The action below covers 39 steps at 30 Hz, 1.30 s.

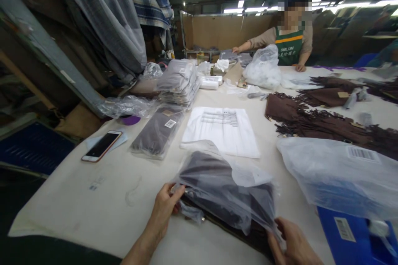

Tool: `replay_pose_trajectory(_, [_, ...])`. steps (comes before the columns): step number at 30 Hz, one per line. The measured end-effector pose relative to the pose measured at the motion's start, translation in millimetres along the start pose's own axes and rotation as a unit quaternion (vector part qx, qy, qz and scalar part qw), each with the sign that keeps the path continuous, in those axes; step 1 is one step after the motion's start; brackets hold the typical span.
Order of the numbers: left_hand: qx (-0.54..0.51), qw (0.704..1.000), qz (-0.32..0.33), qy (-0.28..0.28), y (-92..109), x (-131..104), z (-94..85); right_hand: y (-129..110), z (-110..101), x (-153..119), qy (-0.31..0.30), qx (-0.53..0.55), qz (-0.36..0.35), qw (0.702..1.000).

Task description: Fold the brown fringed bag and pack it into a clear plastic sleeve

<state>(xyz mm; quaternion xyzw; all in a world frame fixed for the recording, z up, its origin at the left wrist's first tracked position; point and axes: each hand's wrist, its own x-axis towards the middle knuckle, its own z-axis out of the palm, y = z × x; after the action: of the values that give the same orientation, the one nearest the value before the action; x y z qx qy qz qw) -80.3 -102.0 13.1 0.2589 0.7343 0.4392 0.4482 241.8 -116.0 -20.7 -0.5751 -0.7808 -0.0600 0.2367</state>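
Left hand [165, 202], right hand [288, 238] — gripping plastic bag [248, 177], dark cloth [207, 172] showing through

Single view, camera on the wearer's head. From where I stand: lens above the near edge of the worktop [105, 215], facing forward and down across it. Nearest the lens: left hand [164, 205] and right hand [289, 238], low in frame. Near left corner lies lower left; far edge sits high, co-worker [289, 45] beyond, well apart from lens.
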Motion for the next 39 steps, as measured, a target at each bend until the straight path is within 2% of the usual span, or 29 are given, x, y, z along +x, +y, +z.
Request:
replay_pose_trajectory(3, [0.027,0.998,0.049,0.016,-13.6,-3.3,-0.5,-7.5,2.2,6.5,0.05,-0.006,-0.087,0.995])
replay_pose_trajectory(6, [0.129,0.973,0.162,0.105,-31.4,-9.9,3.7,-13.9,0.7,19.1,0.081,-0.006,-0.161,0.984])
replay_pose_trajectory(8, [0.204,0.926,0.279,0.156,-42.5,-15.1,7.4,-17.6,-1.5,28.1,0.078,0.007,-0.187,0.979])
replay_pose_trajectory(11, [0.291,0.832,0.432,0.19,-55.5,-19.5,10.7,-22.4,-1.9,36.8,0.042,0.034,-0.204,0.977])
replay_pose_trajectory(12, [0.299,0.817,0.454,0.191,-58.6,-19.4,10.8,-23.7,-0.6,38.0,0.035,0.04,-0.197,0.979])
replay_pose_trajectory(13, [0.288,0.818,0.461,0.191,-61.0,-18.6,10.6,-24.8,1.6,38.4,0.031,0.046,-0.19,0.98])
replay_pose_trajectory(14, [0.258,0.834,0.45,0.186,-62.6,-17.1,9.9,-25.8,4.3,38.4,0.03,0.052,-0.182,0.981])
replay_pose_trajectory(15, [0.212,0.864,0.421,0.179,-63.2,-15.2,8.9,-26.9,7.3,38.4,0.03,0.057,-0.179,0.982])
replay_pose_trajectory(17, [0.094,0.934,0.308,0.155,-60.4,-11.0,6.3,-30.5,12.7,40.1,0.028,0.07,-0.183,0.98])
replay_pose_trajectory(18, [0.034,0.959,0.241,0.143,-56.7,-9.2,4.9,-33.9,14.5,42.7,0.027,0.078,-0.188,0.979])
replay_pose_trajectory(20, [-0.062,0.984,0.12,0.115,-45.5,-6.2,2.0,-46.4,15.1,52.7,0.017,0.107,-0.195,0.975])
replay_pose_trajectory(22, [-0.116,0.988,0.052,0.092,-31.9,-4.5,-0.6,-68.7,12.9,68.8,-0.008,0.152,-0.213,0.965])
replay_pose_trajectory(24, [-0.133,0.988,0.016,0.072,-20.6,-3.3,-2.7,-100.3,11.1,88.4,-0.047,0.186,-0.244,0.951])
replay_pose_trajectory(26, [-0.132,0.989,-0.002,0.063,-14.5,-2.1,-4.0,-136.7,13.5,107.2,-0.1,0.185,-0.262,0.942])
replay_pose_trajectory(30, [-0.121,0.991,-0.028,0.048,-14.4,0.5,-5.4,-195.4,34.4,132.5,-0.203,0.14,-0.23,0.941])
replay_pose_trajectory(32, [-0.12,0.991,-0.043,0.038,-14.5,0.9,-6.5,-209.7,47.8,139.2,-0.219,0.129,-0.223,0.941])
replay_pose_trajectory(35, [-0.127,0.99,-0.06,0.024,-11.5,-0.2,-9.3,-217.1,61.3,145.4,-0.234,0.119,-0.214,0.941])
replay_pose_trajectory(39, [-0.264,0.956,-0.128,0.008,-8.8,-4.1,-9.1,-221.4,62.6,151.6,-0.246,0.109,-0.193,0.944])
